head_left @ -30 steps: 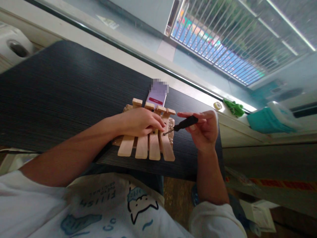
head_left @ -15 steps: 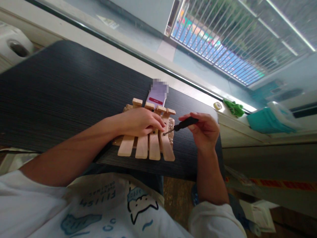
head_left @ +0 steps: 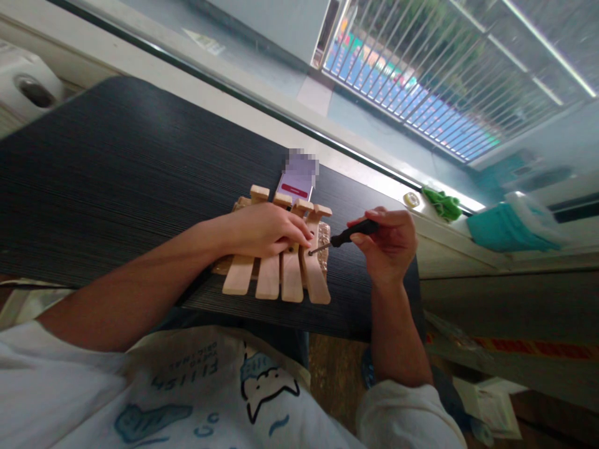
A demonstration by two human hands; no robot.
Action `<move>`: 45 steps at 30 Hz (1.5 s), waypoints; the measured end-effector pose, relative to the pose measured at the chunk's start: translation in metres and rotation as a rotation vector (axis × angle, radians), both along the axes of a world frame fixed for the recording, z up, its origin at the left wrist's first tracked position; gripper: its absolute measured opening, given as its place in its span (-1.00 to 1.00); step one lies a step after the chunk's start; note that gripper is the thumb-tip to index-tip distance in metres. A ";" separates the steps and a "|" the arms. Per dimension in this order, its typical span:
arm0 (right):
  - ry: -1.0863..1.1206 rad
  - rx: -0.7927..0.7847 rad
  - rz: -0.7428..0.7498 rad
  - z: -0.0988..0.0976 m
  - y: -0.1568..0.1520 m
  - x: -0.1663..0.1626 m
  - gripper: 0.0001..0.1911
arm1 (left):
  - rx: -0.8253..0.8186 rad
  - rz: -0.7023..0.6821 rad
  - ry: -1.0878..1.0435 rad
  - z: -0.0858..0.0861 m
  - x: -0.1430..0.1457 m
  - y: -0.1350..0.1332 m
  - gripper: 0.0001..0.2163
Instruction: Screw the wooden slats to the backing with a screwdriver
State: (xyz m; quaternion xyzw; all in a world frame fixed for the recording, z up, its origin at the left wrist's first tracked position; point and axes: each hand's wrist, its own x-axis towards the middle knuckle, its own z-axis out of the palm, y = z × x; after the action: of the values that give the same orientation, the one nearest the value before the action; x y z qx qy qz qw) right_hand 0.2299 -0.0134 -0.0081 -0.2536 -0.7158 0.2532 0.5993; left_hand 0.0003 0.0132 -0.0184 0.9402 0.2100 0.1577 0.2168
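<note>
A wooden assembly of several pale slats point(head_left: 276, 274) lies on the dark table point(head_left: 116, 174), near its front edge. My left hand point(head_left: 262, 229) rests on top of the slats, fingers curled and pressing them down. My right hand point(head_left: 388, 240) is closed round the black handle of a small screwdriver point(head_left: 344, 236). The metal tip of the screwdriver touches the rightmost slat, beside my left fingertips.
A phone point(head_left: 297, 178) with a lit screen lies just behind the slats. On the window ledge to the right sit a tape roll point(head_left: 411, 199), a green cloth point(head_left: 442, 204) and a teal bag point(head_left: 503, 226). A white roll point(head_left: 25, 87) stands far left.
My right hand has turned round the screwdriver handle and closed tighter on it. The tip stays on the same slat. My left hand and the slats have not moved.
</note>
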 end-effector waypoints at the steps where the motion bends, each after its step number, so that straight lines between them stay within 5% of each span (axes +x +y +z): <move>1: -0.008 0.016 -0.013 0.000 0.000 -0.001 -0.67 | 0.001 0.002 0.002 0.000 0.000 0.000 -0.60; 23: -0.068 0.111 -0.239 -0.006 -0.006 -0.006 -0.64 | -0.010 0.027 0.006 0.001 0.001 0.000 -0.59; 31: -0.094 0.132 -0.155 -0.010 -0.001 0.000 -0.66 | -0.014 0.018 0.001 0.000 0.001 0.000 -0.59; 45: -0.173 -0.103 0.204 0.002 -0.006 0.008 -0.66 | -0.020 0.021 -0.003 0.002 0.001 -0.001 -0.59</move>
State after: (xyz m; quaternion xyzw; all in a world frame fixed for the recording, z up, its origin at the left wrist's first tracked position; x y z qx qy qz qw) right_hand 0.2382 -0.0190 -0.0064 -0.2307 -0.7731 0.3265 0.4925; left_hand 0.0011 0.0124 -0.0160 0.9356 0.2209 0.1592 0.2250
